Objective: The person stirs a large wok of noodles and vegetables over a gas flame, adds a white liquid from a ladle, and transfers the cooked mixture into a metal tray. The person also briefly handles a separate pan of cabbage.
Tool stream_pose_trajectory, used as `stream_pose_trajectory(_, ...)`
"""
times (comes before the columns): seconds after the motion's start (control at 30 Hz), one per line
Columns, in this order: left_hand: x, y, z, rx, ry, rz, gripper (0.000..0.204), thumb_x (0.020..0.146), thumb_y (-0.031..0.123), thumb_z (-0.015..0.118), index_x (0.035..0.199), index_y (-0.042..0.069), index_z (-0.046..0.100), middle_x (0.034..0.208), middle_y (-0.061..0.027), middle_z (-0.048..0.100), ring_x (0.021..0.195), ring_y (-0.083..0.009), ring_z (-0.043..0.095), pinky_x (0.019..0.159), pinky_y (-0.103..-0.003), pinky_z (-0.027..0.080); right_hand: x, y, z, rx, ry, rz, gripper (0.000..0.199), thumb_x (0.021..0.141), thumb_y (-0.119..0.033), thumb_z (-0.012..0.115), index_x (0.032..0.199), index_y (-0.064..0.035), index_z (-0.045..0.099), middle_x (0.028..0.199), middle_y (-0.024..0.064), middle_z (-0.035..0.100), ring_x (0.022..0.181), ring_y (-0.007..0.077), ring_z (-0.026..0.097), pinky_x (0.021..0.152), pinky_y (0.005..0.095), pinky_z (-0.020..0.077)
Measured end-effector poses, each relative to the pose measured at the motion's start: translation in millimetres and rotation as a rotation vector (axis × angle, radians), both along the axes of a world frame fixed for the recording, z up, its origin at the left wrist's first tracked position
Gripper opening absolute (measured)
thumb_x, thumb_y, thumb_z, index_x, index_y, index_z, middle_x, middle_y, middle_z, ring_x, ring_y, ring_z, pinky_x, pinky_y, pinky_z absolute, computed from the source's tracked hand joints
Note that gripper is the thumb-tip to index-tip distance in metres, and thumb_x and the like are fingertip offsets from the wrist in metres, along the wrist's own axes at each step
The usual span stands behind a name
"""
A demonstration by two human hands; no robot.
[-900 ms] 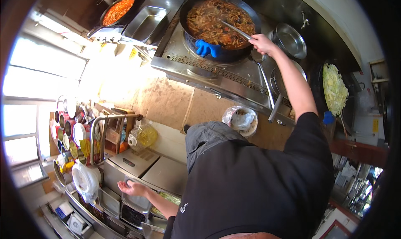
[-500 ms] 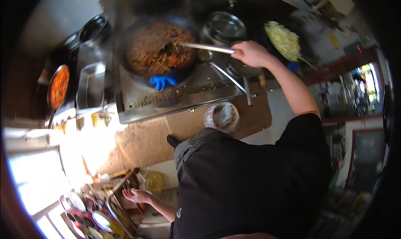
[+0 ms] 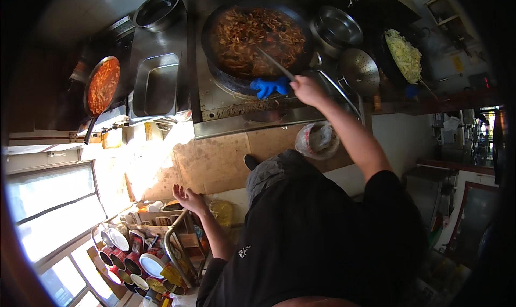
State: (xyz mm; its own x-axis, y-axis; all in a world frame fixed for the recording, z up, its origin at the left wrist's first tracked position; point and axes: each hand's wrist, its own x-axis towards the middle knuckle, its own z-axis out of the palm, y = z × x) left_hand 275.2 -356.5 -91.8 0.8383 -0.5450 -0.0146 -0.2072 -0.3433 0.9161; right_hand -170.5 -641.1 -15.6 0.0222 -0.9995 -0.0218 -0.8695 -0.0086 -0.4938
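My right hand [image 3: 306, 88] is closed round the long handle of the ladle [image 3: 274, 63], reaching from the stove's front edge into the wok [image 3: 257, 35] clear of the heat, while my left hand [image 3: 187, 198] hangs open and empty over the condiment rack [image 3: 180, 242].

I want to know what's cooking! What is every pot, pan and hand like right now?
Big wok: full of brown stir-fry.
Right hand: gripping a long utensil that reaches into the wok.
Left hand: open, holding nothing, above the wire rack.
Small pan: full of red sauce.
Steel tray: empty.
Steel pot: empty.
Right-side wok: heaped with pale shredded food.
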Motion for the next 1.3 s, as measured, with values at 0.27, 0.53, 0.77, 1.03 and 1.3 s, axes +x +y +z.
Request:
stream_pose_trajectory(0.27,-2.7,-11.7,-34.5,0.055,0.049,-0.077,0.046,0.083,0.002,0.048,0.129,-0.003,0.05,0.126,-0.0182,0.055,0.109,-0.03,0.056,0.091,-0.04,0.046,-37.5,5.9,66.9,0.151,0.484,0.026,0.022,0.09,-0.023,0.057,0.103,-0.0064,0.063,0.088,0.0181,0.068,0.084,0.0366,0.066,0.07,0.05,0.0522)
stream_pose_trajectory(0.53,-65.8,-6.5,-75.2,0.202,0.124,-0.522,0.045,0.081,0.002,0.051,0.126,-0.003,0.052,0.121,-0.0177,0.059,0.103,-0.0286,0.059,0.085,-0.038,0.05,-76.5,33.7,26.8,0.04,-0.015,0.012,0.039,0.093,-0.041,0.058,0.107,-0.0051,0.065,0.088,0.0157,0.069,0.08,0.0353,0.067,0.072,0.0438,0.0516)
stream_pose_trajectory(0.77,-159.5,0.5,-94.2,0.463,0.105,-0.986,0.035,0.082,0.004,0.052,0.114,-0.005,0.061,0.111,-0.0178,0.065,0.098,-0.0294,0.063,0.085,-0.035,0.05,-371.8,115.1,51.8,-0.03,-0.037,-0.487,0.035,0.094,-0.036,0.06,0.112,-0.006,0.065,0.09,0.0081,0.073,0.076,0.0227,0.069,0.068,0.0359,0.0533)
stream_pose_trajectory(1.03,-296.9,44.2,-163.4,0.588,0.387,-0.911,0.031,0.082,0.006,0.056,0.11,-0.003,0.065,0.095,-0.0143,0.069,0.089,-0.0238,0.065,0.081,-0.034,0.051,-796.6,171.1,51.7,0.248,0.621,-0.766,0.052,0.089,-0.032,0.064,0.129,-0.0003,0.055,0.129,0.0202,0.057,0.115,0.0356,0.057,0.098,0.0428,0.0466)
stream_pose_trajectory(1.3,-479.6,166.9,-151.6,0.927,0.67,-0.76,0.024,0.084,0.01,0.065,0.105,-0.003,0.067,0.091,-0.01,0.072,0.081,-0.0172,0.065,0.075,-0.031,0.052,-1036.2,58.2,2.0,0.325,0.799,-0.83,0.064,0.085,-0.026,0.065,0.143,-0.0143,0.039,0.142,0.0113,0.045,0.133,0.0368,0.037,0.104,0.0507,0.039)
